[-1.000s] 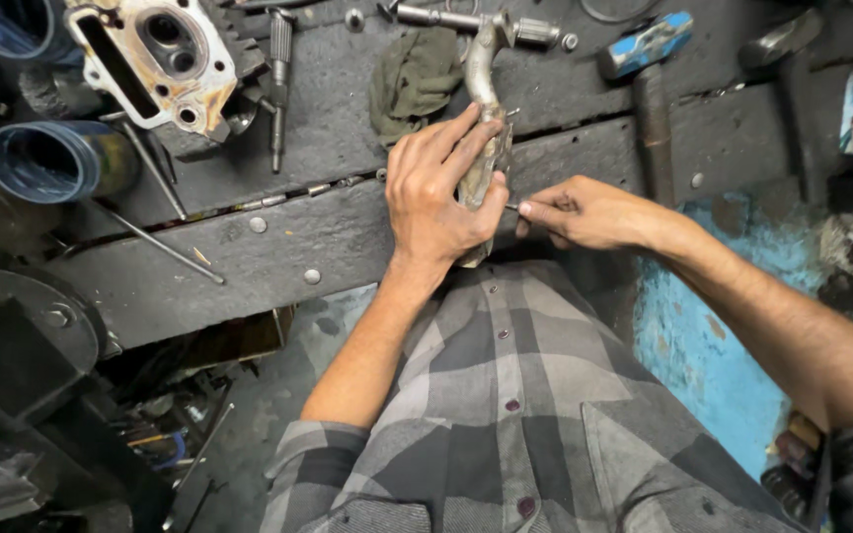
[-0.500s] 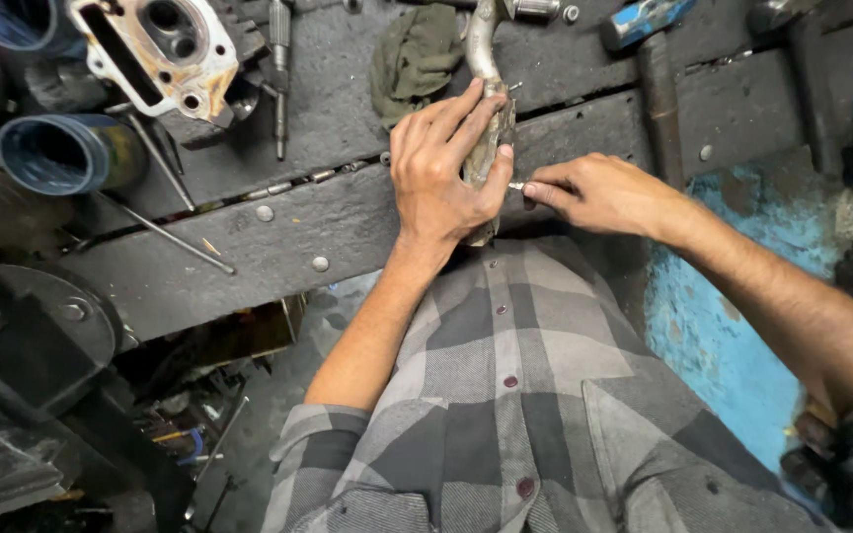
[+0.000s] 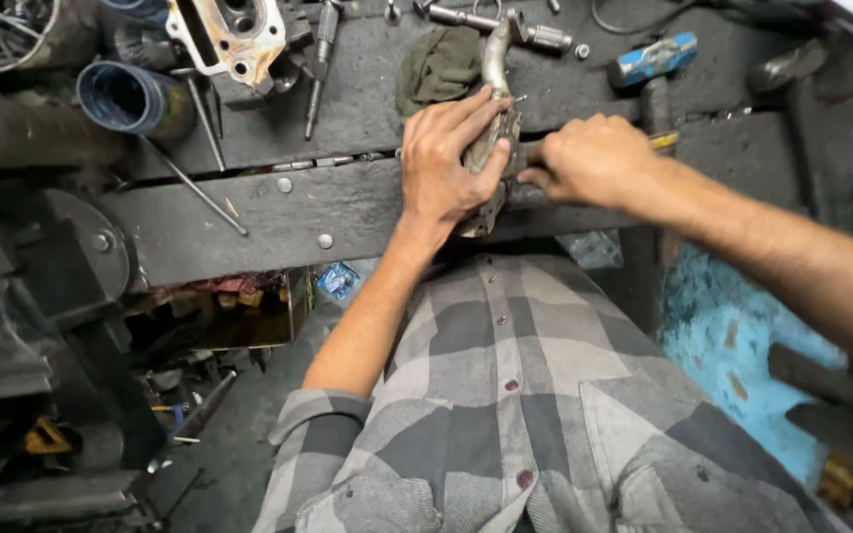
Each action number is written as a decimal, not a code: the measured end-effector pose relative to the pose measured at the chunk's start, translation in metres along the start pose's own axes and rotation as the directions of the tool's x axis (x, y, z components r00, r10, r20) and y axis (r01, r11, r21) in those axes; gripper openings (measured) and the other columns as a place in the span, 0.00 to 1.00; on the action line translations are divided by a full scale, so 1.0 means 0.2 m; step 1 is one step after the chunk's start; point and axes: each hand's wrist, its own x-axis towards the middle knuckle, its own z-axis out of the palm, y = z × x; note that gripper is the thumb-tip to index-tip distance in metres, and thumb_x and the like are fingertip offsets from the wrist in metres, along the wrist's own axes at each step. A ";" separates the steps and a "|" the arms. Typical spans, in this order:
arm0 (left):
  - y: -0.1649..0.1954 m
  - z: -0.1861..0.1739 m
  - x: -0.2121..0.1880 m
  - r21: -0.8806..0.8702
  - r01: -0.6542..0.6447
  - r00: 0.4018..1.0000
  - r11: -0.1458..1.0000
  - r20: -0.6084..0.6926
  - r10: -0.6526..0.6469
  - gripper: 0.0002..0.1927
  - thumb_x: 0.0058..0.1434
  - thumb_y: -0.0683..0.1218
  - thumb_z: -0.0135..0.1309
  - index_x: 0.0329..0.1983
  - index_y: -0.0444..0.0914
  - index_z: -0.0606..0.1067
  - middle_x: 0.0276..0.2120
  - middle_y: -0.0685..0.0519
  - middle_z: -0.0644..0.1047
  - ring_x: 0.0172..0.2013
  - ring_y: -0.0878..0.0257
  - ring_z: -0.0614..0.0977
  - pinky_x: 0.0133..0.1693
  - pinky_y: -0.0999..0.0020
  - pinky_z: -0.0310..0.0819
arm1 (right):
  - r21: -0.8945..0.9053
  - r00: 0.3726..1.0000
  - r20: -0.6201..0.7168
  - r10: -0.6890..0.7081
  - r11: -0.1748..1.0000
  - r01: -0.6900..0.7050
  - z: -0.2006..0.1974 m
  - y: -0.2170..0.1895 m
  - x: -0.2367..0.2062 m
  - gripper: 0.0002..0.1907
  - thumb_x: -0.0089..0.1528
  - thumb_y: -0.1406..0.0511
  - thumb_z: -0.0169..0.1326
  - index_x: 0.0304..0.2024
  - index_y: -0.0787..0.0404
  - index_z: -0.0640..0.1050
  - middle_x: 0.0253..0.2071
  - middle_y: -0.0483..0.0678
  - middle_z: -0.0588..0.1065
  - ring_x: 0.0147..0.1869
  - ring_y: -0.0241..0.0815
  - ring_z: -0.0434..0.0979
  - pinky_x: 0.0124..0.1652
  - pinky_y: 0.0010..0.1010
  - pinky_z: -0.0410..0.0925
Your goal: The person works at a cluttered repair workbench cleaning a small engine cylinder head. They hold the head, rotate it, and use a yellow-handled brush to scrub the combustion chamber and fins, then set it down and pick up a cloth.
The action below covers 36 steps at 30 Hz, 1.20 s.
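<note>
Blue tube [image 3: 135,97], olive rag [image 3: 438,65], blue-headed hammer [image 3: 655,59], engine casting [image 3: 229,30] on dark workbench [image 3: 249,212].

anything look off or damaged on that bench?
The pale metal engine casting at the top left shows rust-brown staining around its openings. The dark wooden workbench is grimy, with loose thin rods lying at angles. The left hand presses the bent grey metal pipe part down; the right hand grips a tool against it.

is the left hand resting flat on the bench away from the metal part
No, the left hand is clamped over the metal part at the bench edge.
</note>
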 end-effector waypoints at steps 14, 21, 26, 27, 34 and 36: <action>-0.01 -0.03 0.00 0.032 0.011 1.000 0.999 0.001 -0.011 0.20 0.57 0.46 0.64 0.55 0.43 0.81 0.56 0.52 0.81 0.56 0.54 0.80 0.60 0.58 0.69 | 0.549 0.833 -0.546 0.095 0.791 0.270 0.29 -0.08 -0.15 0.14 0.67 0.58 0.53 0.44 0.60 0.82 0.38 0.58 0.80 0.40 0.62 0.80 0.39 0.48 0.72; 0.02 -0.05 0.02 0.033 0.011 1.000 0.999 -0.001 -0.011 0.19 0.57 0.44 0.64 0.53 0.41 0.81 0.55 0.51 0.81 0.56 0.53 0.81 0.61 0.57 0.69 | 0.476 0.945 -0.326 -0.037 0.857 0.198 0.24 -0.05 -0.06 0.19 0.69 0.54 0.48 0.40 0.62 0.81 0.32 0.63 0.78 0.39 0.67 0.77 0.41 0.55 0.69; 0.03 -0.06 0.05 0.017 -0.003 1.000 1.000 0.007 0.003 0.19 0.58 0.44 0.64 0.54 0.41 0.81 0.56 0.51 0.81 0.56 0.53 0.81 0.61 0.58 0.70 | 0.438 0.954 -0.213 -0.213 0.851 0.288 0.17 0.00 0.04 0.21 0.69 0.52 0.47 0.40 0.62 0.81 0.34 0.62 0.79 0.39 0.67 0.79 0.43 0.54 0.71; 0.03 -0.06 0.05 0.018 -0.003 1.000 1.000 0.006 0.003 0.19 0.59 0.44 0.64 0.54 0.41 0.81 0.56 0.51 0.81 0.57 0.53 0.81 0.61 0.58 0.70 | 0.403 0.968 -0.172 -0.182 0.883 0.238 0.16 0.01 0.05 0.21 0.68 0.51 0.47 0.41 0.59 0.82 0.35 0.62 0.79 0.40 0.67 0.79 0.43 0.54 0.71; 0.07 -0.07 0.06 0.064 0.006 1.000 0.998 0.003 -0.006 0.20 0.56 0.44 0.65 0.53 0.42 0.82 0.55 0.51 0.81 0.55 0.53 0.80 0.59 0.58 0.70 | 0.233 0.986 -0.039 -0.164 0.958 0.169 -0.01 -0.01 0.07 0.19 0.68 0.49 0.47 0.45 0.52 0.83 0.37 0.60 0.80 0.43 0.66 0.80 0.46 0.54 0.71; 0.07 -0.07 0.06 0.066 0.025 1.000 0.998 0.005 -0.025 0.20 0.56 0.45 0.65 0.53 0.43 0.82 0.55 0.52 0.82 0.55 0.53 0.81 0.57 0.58 0.70 | 0.175 0.987 -0.049 -0.153 0.972 0.159 -0.04 -0.02 0.06 0.18 0.67 0.50 0.49 0.44 0.51 0.83 0.36 0.60 0.80 0.42 0.66 0.80 0.44 0.54 0.72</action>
